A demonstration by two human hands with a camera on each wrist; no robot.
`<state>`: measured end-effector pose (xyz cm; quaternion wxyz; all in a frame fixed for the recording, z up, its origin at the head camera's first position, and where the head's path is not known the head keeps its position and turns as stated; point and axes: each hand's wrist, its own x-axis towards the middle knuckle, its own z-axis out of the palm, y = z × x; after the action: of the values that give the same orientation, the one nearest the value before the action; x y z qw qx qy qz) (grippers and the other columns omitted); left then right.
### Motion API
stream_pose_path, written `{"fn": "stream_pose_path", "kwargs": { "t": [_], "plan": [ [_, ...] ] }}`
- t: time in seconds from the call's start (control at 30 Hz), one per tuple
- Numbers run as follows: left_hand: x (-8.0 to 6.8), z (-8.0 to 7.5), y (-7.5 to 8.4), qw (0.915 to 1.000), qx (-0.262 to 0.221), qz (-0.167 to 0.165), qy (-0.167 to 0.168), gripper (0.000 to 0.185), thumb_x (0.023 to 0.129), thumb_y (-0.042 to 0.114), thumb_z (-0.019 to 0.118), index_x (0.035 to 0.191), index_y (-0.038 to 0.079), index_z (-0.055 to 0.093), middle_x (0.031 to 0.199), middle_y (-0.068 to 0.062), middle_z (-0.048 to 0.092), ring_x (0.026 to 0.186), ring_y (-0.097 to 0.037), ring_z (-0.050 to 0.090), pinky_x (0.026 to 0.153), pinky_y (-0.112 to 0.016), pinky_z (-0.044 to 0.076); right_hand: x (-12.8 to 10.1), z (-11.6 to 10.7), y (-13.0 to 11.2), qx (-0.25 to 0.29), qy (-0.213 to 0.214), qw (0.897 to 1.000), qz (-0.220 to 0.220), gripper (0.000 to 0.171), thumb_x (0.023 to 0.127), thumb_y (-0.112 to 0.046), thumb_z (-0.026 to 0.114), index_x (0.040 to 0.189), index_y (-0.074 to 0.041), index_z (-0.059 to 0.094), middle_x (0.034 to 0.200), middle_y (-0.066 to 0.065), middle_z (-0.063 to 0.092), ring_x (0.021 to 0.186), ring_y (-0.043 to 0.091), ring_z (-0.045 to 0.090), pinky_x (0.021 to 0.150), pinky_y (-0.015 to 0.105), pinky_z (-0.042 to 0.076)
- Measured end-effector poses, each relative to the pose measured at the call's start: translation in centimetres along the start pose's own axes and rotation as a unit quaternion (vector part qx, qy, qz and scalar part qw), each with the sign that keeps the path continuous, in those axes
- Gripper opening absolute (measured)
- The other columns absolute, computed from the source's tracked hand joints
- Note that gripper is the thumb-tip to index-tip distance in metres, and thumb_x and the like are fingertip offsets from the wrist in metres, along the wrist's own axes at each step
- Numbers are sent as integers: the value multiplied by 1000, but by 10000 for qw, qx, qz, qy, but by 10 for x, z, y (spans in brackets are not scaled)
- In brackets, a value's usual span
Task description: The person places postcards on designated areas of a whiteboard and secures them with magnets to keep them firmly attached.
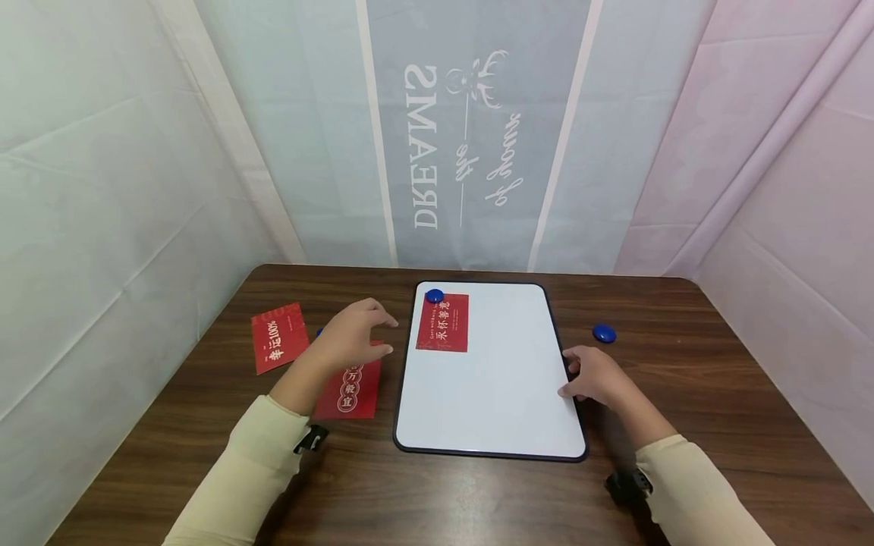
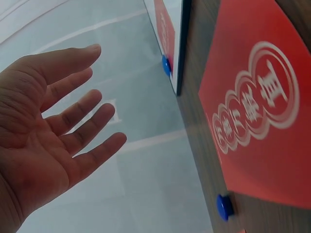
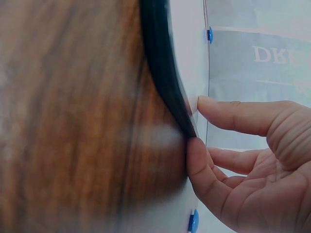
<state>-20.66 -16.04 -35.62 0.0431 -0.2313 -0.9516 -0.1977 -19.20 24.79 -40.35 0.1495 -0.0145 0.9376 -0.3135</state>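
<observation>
Left hand (image 1: 351, 334) hovers, fingers spread and empty, directly above the card (image 1: 350, 390); right hand (image 1: 592, 375) pinches the board (image 1: 505, 394) edge.

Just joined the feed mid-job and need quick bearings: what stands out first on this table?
A whiteboard lies flat at the middle of the dark wooden table, with a red card held at its upper left corner by a blue magnet. The right hand touches the board's right edge; the left hand hovers open above another red card. A loose blue magnet lies right of the board.
</observation>
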Motion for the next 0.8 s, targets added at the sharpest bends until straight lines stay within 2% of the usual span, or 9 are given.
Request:
{"fn": "stream_pose_path", "kwargs": {
  "t": [0.37, 0.8],
  "plan": [
    [-21, -6, -16, 9991, -29, -283, -303, 41, 72, 16, 87, 110, 10, 73, 110, -6, 61, 105, -24, 57, 85, -44, 55, -2, -1, -2, -39, -22, 10000, 6, 76, 71, -3, 85, 133, 15, 44, 106, 26, 58, 66, 20, 64, 67, 41, 55],
    [-29, 0, -42, 9932, 21, -452, -1069, 48, 68, 12, 89, 112, 7, 71, 114, -10, 61, 109, -30, 57, 90, -49, 52, -1, -2, -3, -27, -37, 10000, 47, 76, 72, -3, 85, 134, 14, 45, 108, 27, 58, 67, 21, 64, 67, 42, 56]
  ]
}}
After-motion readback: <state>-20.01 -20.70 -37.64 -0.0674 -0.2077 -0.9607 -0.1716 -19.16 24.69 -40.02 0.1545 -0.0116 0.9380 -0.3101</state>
